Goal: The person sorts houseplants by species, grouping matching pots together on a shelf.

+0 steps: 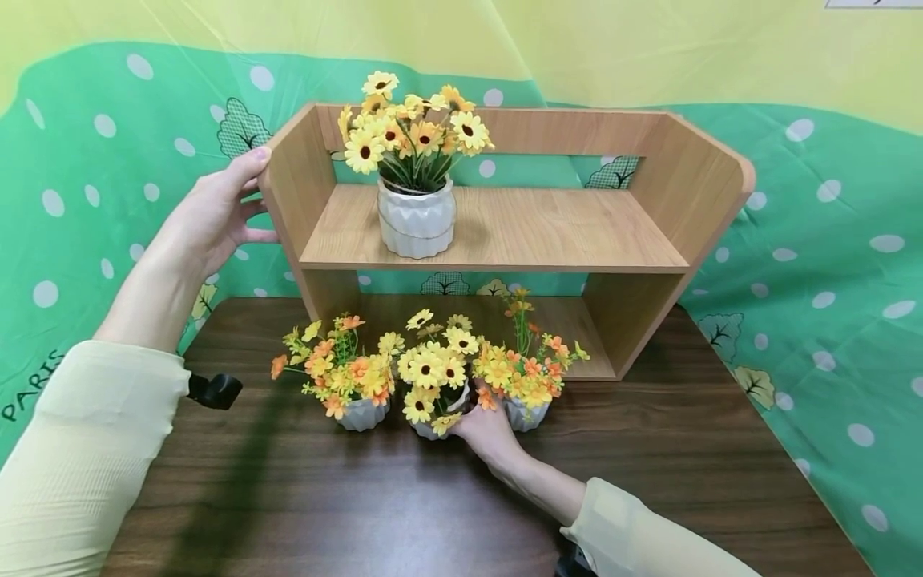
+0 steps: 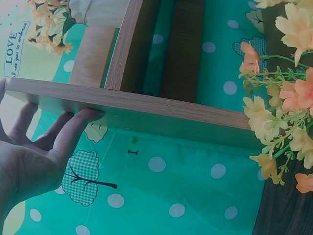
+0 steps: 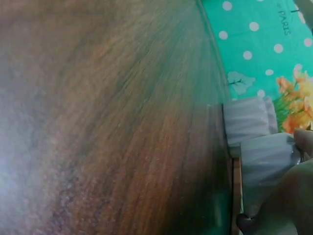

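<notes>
My left hand (image 1: 216, 208) grips the left side panel of a two-tier wooden shelf (image 1: 548, 232). In the left wrist view its fingers (image 2: 73, 132) lie against the panel's outer face, with the thumb at the edge. Down in front of the shelf, my right hand (image 1: 493, 439) holds the middle flower pot (image 1: 429, 431), filled with yellow daisies. The right wrist view shows fingers around that ribbed white pot (image 3: 266, 159). Orange-and-yellow potted flowers stand on either side, one on the left (image 1: 363, 414) and one on the right (image 1: 526, 413).
Another white pot of yellow daisies (image 1: 417, 220) stands on the upper shelf, left of centre. Below is a dark wooden table (image 1: 360, 505). A green and yellow patterned cloth (image 1: 815, 240) hangs behind and beside the shelf.
</notes>
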The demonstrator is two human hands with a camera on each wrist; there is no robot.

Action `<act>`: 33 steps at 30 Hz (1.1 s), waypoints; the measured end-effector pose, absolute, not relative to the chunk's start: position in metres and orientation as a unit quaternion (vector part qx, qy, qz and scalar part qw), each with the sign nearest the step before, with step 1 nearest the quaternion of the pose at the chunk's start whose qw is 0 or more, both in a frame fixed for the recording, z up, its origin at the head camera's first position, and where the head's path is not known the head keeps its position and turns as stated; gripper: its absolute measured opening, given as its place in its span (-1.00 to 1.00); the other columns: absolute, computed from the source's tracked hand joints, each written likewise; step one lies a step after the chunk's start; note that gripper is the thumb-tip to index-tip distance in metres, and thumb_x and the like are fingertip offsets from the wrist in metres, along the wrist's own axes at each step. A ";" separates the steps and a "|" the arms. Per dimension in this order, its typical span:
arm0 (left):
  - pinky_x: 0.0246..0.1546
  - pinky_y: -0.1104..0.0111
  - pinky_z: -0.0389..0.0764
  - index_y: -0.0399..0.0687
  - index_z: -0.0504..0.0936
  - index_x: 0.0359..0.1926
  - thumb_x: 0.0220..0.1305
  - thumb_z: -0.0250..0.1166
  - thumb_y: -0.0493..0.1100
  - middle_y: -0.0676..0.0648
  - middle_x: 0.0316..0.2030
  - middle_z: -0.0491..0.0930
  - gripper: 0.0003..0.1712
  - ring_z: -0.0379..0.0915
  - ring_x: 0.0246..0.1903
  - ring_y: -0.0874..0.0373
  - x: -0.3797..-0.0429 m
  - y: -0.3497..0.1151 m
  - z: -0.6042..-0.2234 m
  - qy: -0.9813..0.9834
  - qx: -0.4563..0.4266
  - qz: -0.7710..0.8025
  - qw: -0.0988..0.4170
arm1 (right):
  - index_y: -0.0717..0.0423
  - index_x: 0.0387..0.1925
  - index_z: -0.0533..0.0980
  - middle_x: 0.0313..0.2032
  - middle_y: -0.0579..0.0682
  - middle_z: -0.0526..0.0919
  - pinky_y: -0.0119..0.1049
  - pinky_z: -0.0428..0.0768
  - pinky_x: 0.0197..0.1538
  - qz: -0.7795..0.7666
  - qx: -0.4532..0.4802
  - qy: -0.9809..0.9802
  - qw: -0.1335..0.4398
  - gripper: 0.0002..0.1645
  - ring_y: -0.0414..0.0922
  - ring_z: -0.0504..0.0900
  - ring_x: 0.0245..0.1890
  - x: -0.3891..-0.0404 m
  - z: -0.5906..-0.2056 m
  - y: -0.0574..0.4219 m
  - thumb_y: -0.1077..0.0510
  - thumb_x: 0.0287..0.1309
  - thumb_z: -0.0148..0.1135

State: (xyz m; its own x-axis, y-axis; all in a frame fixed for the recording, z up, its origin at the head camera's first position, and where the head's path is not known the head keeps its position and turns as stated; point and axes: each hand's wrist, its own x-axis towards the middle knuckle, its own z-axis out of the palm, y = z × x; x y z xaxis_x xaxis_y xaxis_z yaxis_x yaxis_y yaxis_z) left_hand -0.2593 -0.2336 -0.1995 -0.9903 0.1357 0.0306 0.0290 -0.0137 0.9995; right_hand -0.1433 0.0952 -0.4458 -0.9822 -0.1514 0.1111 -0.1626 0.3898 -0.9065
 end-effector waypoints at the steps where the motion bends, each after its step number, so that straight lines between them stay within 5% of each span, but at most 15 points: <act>1: -0.31 0.28 0.77 0.28 0.35 0.50 0.40 0.25 0.27 0.02 0.46 0.21 -0.28 0.22 0.35 -0.02 -0.259 -0.234 -0.200 0.701 0.058 0.710 0.037 | 0.25 0.22 0.52 0.17 0.21 0.65 -0.03 0.50 0.36 0.526 0.081 -0.847 0.012 -0.23 0.18 0.57 0.23 -0.142 -0.444 0.095 0.24 -0.13 0.49; 4: -0.31 0.28 0.77 0.28 0.36 0.49 0.40 0.25 0.27 0.01 0.46 0.20 -0.29 0.22 0.34 -0.01 -0.259 -0.235 -0.200 0.699 0.056 0.712 0.038 | 0.17 0.30 0.47 0.22 0.16 0.63 0.11 0.43 0.41 0.534 0.024 -0.845 -0.005 -0.05 0.13 0.54 0.28 -0.138 -0.437 0.093 0.15 -0.25 0.60; 9: -0.31 0.28 0.77 0.29 0.36 0.49 0.40 0.25 0.27 0.01 0.47 0.20 -0.28 0.21 0.35 -0.03 -0.259 -0.235 -0.201 0.700 0.056 0.711 0.038 | 0.18 0.54 0.20 0.48 0.16 0.38 0.10 0.21 0.57 0.617 0.014 -0.786 -0.033 0.29 0.15 0.34 0.50 -0.134 -0.425 0.094 0.27 -0.27 0.66; 24: -0.32 0.28 0.77 0.29 0.32 0.51 0.41 0.24 0.28 0.02 0.49 0.16 -0.27 0.15 0.41 -0.06 -0.261 -0.234 -0.200 0.701 0.055 0.710 0.040 | -0.06 0.42 0.33 0.31 0.03 0.56 -0.12 0.55 0.34 0.675 0.078 -0.730 -0.076 0.06 0.01 0.56 0.32 -0.125 -0.371 0.103 0.45 -0.13 0.55; 33: -0.33 0.29 0.77 0.28 0.32 0.52 0.41 0.24 0.28 0.02 0.48 0.17 -0.26 0.16 0.39 -0.04 -0.261 -0.233 -0.200 0.702 0.054 0.709 0.038 | 0.06 0.35 0.34 0.24 0.08 0.56 -0.29 0.60 0.16 0.683 0.117 -0.716 -0.079 -0.09 -0.15 0.55 0.20 -0.126 -0.338 0.116 0.48 -0.04 0.46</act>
State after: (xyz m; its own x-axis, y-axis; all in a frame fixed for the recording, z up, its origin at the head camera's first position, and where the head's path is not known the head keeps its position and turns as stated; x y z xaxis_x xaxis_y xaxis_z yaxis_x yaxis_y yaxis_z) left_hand -0.2609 -0.2326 -0.2001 -0.9914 0.1290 0.0234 0.0220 -0.0125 0.9997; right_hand -0.1264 0.1156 -0.3376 -0.9598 -0.2766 0.0468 -0.0599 0.0390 -0.9974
